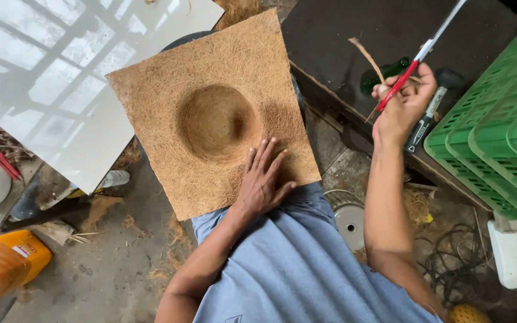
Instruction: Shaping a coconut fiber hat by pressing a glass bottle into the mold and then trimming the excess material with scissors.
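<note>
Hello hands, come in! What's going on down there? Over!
Left hand flat on coir mat, beside its bowl-shaped dent. Right hand raised, gripping red-handled tool. Nothing between them.

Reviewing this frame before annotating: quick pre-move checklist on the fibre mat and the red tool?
1. Coir fibre mat lies flat on the lap: ok.
2. Left hand presses palm down on the mat's near edge: ok.
3. Bowl-shaped dent uncovered: ok.
4. Right hand grips red-handled tool: ok.
5. Tool tip in view: not ok, it leaves the frame.
6. Fibre strip pinched in the right hand: cannot tell.
</note>
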